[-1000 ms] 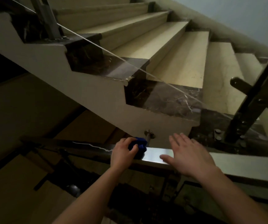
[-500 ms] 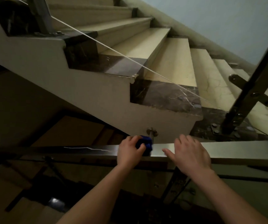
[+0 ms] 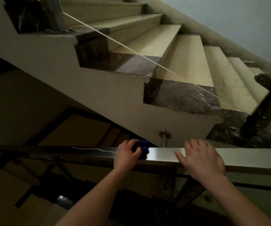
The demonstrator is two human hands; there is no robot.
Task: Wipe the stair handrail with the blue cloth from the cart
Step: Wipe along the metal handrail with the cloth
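While my left hand [image 3: 126, 154] closes around the bunched blue cloth [image 3: 142, 147], I press that cloth onto the flat top of the handrail [image 3: 162, 154]. My right hand [image 3: 201, 158] lies open, palm down, fingers spread, on the same rail just to the right, apart from the cloth. A round metal bracket [image 3: 164, 135] joins the rail to the stair wall between my two hands. Left of the cloth the rail runs dark, with a thin bright streak [image 3: 92, 149] along it; whether that is a reflection or a mark I cannot tell in this dim light. Beige steps [image 3: 185, 62] with dark stone edging rise beyond, behind a glass panel [image 3: 188, 75].
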